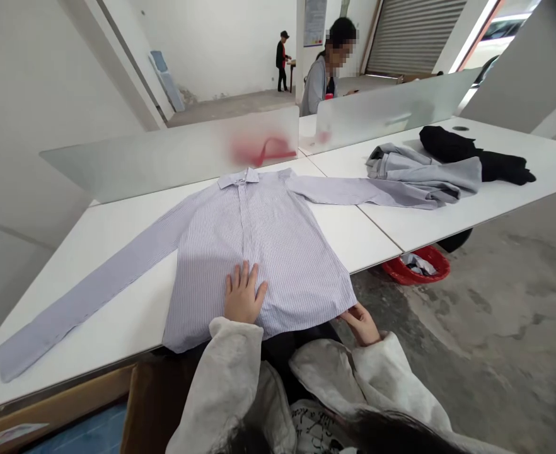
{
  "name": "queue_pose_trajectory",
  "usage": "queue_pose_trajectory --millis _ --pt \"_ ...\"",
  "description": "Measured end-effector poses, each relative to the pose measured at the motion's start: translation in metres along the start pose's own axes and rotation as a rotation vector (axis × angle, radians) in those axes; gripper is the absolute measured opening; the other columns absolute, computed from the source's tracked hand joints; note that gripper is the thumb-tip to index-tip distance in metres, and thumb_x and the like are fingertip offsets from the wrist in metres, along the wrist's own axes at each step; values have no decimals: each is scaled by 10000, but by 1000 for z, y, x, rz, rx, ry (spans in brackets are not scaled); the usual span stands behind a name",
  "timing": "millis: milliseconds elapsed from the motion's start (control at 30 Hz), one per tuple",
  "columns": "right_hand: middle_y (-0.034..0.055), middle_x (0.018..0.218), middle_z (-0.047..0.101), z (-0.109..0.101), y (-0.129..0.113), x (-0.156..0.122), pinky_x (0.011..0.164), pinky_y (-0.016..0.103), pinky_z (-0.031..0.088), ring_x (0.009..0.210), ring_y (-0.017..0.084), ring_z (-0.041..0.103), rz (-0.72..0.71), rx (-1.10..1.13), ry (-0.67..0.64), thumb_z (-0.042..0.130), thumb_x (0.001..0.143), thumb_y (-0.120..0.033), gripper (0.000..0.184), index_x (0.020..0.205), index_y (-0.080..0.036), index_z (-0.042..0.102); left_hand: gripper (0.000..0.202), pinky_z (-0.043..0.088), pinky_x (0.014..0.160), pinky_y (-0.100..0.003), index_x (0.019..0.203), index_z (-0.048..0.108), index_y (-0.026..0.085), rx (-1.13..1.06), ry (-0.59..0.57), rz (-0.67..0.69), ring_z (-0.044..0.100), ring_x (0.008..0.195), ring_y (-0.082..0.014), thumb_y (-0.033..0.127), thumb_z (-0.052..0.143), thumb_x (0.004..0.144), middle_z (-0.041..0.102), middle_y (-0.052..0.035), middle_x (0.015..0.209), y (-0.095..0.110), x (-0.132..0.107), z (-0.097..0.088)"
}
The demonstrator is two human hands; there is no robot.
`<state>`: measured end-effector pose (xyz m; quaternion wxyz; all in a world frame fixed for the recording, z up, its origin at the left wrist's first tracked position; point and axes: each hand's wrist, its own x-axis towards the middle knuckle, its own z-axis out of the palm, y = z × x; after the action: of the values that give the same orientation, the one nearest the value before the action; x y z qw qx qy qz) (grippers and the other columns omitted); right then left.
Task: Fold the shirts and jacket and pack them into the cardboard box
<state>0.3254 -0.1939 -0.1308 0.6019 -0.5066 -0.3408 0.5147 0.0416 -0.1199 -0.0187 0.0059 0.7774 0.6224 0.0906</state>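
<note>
A striped button-up shirt (278, 246) lies spread front side up on the white table (131, 302), its collar toward the frosted divider. One sleeve stretches out to the left, the other to the right, where its end meets a crumpled grey garment. My left hand (244, 297) rests flat on the lower front of the shirt, fingers outstretched and near the button line. At the shirt's lower right corner, my right hand (362, 323) pinches the hem over the table's front edge. Part of its fingers is hidden beneath the cloth.
The grey garment (429, 173) and a black garment (476, 157) lie at the right. Frosted dividers (188, 148) line the back. A red bin (417, 265) stands on the floor, a cardboard box (131, 403) below left. Two people are beyond the table.
</note>
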Motion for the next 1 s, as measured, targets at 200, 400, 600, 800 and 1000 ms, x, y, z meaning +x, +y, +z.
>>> queue_pose_trajectory --millis 200,400,600,800,1000 --pt "-7 482 558 9 -1 10 510 273 431 481 137 499 -85 -154 81 687 624 -485 319 606 -191 565 584 231 1109 -546 1430 335 151 13 -46 -10 212 1392 -322 473 276 947 250 -104 1513 2 2 -4" --pt "-24 434 494 2 -5 7 456 248 361 431 115 436 -176 -316 188 621 675 -479 327 536 -202 516 583 239 1105 -554 1422 353 160 -14 -3 -1 220 1392 -314 483 279 943 264 -101 1507 0 1 -2" --pt "-37 455 442 -2 -31 -17 465 245 307 448 107 388 -303 -548 409 546 750 -371 256 558 -214 484 574 250 1099 -556 1411 378 171 -47 37 -7 238 1387 -313 483 296 936 303 -102 1491 0 0 0" --pt "-41 455 394 -4 -34 -24 491 254 275 468 100 332 -363 -695 456 533 733 -355 281 514 -209 434 573 262 1095 -549 1403 393 158 -17 50 -19 263 1376 -323 476 303 935 317 -106 1485 -1 3 1" --pt "-25 496 461 -11 -32 -22 496 267 329 483 130 420 -281 -463 247 523 763 -381 223 617 -212 516 558 278 1091 -546 1394 406 148 9 90 66 275 1370 -324 462 283 948 341 -104 1472 -5 -7 3"
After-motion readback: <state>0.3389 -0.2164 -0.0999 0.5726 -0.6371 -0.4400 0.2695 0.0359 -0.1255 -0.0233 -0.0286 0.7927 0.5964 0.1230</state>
